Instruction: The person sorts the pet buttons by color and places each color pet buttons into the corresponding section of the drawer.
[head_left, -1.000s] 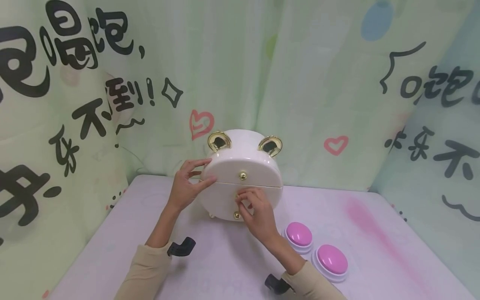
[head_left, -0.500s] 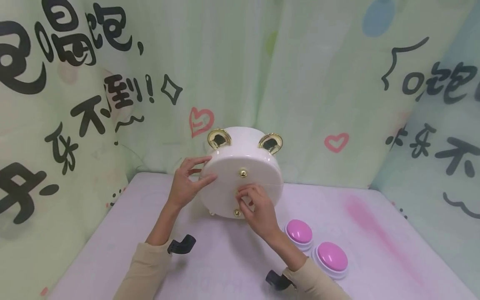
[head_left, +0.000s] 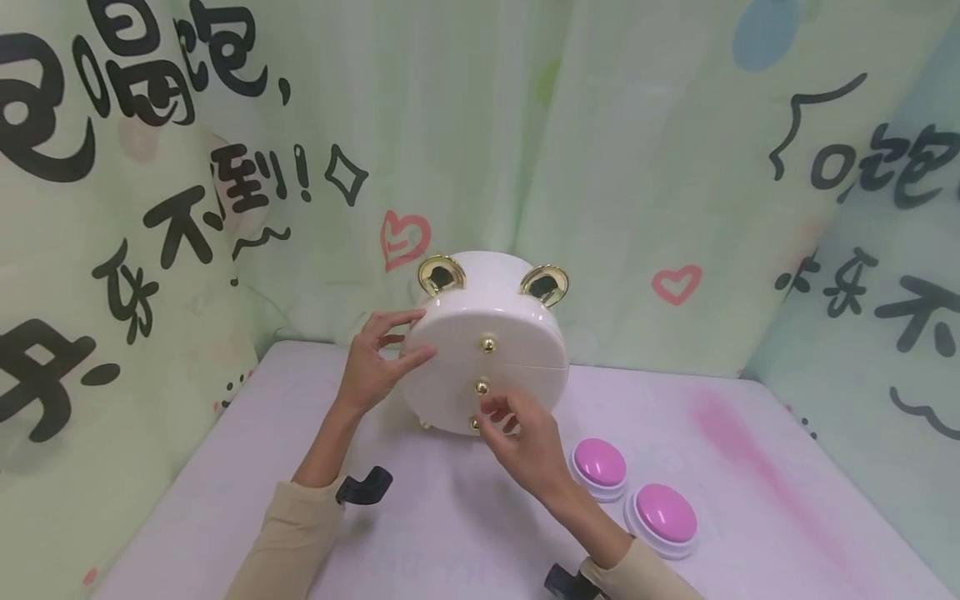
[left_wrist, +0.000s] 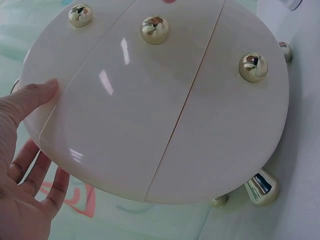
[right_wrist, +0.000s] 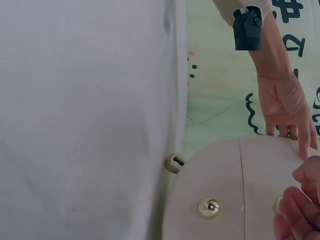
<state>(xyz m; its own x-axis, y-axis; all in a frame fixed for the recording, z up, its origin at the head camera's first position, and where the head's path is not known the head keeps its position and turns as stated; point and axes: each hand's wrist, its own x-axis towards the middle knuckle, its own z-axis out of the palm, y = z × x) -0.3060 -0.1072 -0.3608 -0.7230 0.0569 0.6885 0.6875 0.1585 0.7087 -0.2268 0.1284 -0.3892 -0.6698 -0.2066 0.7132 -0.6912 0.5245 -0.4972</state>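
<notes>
A round white drawer box (head_left: pixel 517 342) with two gold ears (head_left: pixel 544 285) stands upright on the table. Its front has a top knob (head_left: pixel 488 344), a middle knob (head_left: pixel 482 387) and a bottom knob (head_left: pixel 475 424), all gold. My left hand (head_left: pixel 375 362) holds the box's left side; in the left wrist view its thumb (left_wrist: pixel 42 91) lies on the front and its fingers reach round the edge. My right hand (head_left: pixel 528 437) hovers just below the middle knob, fingers loosely bent with nothing in them. All three drawer fronts look flush.
Two pink push buttons (head_left: pixel 600 462) on white bases stand right of the box, beside my right forearm. Behind the table (head_left: pixel 420 533) hang pale green curtains (head_left: pixel 615 183) with black lettering and red hearts. Black wrist mounts (head_left: pixel 365 486) stick out from both sleeves.
My right hand has let go of the middle knob and moved slightly down and right. The dark gap above the middle drawer has closed to a thin seam. My left hand keeps its hold.
</notes>
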